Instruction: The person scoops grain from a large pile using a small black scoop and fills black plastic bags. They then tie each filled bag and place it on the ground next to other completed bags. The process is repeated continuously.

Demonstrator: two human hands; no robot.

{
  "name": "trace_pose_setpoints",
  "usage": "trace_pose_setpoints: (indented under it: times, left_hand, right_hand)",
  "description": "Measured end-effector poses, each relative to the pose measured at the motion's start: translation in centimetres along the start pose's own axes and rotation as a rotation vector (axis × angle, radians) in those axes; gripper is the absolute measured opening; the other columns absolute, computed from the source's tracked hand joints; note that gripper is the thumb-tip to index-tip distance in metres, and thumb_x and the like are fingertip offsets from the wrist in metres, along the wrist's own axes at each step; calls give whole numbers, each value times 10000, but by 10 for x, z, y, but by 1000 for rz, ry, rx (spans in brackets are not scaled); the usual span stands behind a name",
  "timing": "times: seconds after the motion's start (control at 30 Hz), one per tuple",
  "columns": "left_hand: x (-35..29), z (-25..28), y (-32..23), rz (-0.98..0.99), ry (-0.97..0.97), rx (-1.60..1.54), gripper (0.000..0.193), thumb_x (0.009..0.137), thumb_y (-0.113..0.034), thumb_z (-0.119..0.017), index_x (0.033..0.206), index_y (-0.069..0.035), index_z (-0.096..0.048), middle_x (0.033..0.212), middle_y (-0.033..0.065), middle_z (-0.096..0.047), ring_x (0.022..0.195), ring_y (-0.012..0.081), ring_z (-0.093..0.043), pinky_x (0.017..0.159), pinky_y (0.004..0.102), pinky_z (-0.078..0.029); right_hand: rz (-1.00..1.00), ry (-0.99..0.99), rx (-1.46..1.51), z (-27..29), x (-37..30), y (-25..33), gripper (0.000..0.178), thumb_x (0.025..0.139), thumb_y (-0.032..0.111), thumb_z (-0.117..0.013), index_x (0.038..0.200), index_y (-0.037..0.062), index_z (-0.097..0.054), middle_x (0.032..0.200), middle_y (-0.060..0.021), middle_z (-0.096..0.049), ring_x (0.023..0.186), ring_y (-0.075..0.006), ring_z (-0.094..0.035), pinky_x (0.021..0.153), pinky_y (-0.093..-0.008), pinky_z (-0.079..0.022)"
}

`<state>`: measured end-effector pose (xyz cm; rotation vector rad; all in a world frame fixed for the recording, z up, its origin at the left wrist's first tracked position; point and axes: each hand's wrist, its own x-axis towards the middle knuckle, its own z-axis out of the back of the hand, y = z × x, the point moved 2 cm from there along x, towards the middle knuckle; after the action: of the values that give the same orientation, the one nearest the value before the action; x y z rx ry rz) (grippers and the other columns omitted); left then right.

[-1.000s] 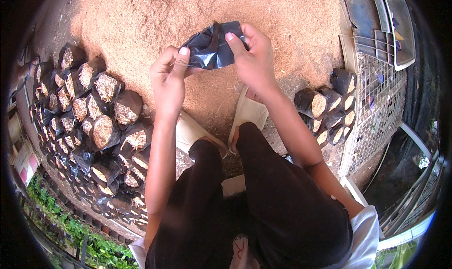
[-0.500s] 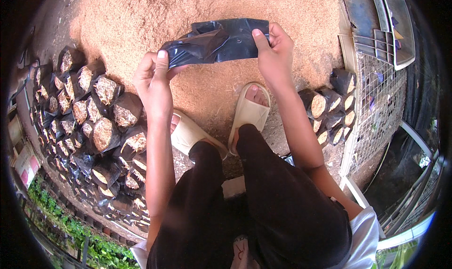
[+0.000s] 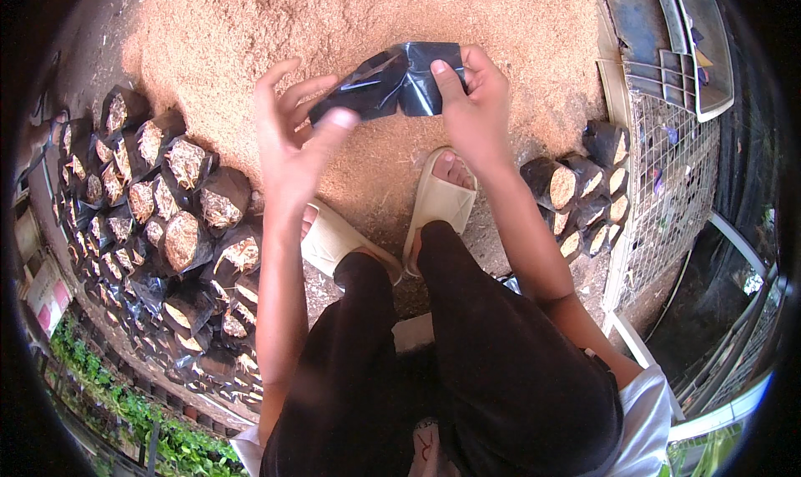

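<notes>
An unfilled black plastic bag, creased and folded, is held up in front of a heap of tan, sawdust-like material. My right hand pinches the bag's right end, thumb on the near face and fingers behind. At the other end, my left hand is open, its fingers spread and its thumb stretched across the bag's lower left edge. The left thumb is slightly blurred, and whether the fingers behind touch the plastic cannot be made out.
Many filled black bags with pale tops crowd the ground at left. A smaller group of filled bags lies at right, beside a white wire mesh panel. A grey plastic tray stands at the upper right. My sandals are below the bag.
My left hand has let go of the bag's left end and spread its fingers. The bag has folded in the middle and shifted slightly left with my right hand.
</notes>
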<state>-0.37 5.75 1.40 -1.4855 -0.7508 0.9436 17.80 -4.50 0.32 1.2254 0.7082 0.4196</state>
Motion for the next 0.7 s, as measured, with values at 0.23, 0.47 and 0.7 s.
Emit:
trace_pose_setpoints:
  times: [0.23,0.47,0.7]
  left_hand:
    - [0,-46,-11,-123,-12,499,598,815,-141,-891,1298,-15,-560,1050,234,-728,904,264,-735,769,382,-591]
    - [4,-18,15,-171,-141,443,112,990,-41,-677,1076,30,-664,893,205,-740,773,199,-703,721,343,-544]
    - [6,-1,25,-161,-210,400,95,1021,-34,-625,1057,54,-629,806,169,-689,758,129,-622,693,330,-528]
  right_hand:
    - [48,42,-39,-15,-11,6,73,1010,51,-627,1019,-15,-596,843,-97,-670,774,-125,-635,679,-312,-501]
    - [159,-78,-240,1,-3,4,100,996,60,-646,1030,-22,-601,817,-108,-655,750,-135,-617,663,-327,-478]
    - [99,-47,-149,14,1,-3,82,994,53,-648,1029,-13,-614,844,-122,-672,770,-140,-630,669,-331,-474]
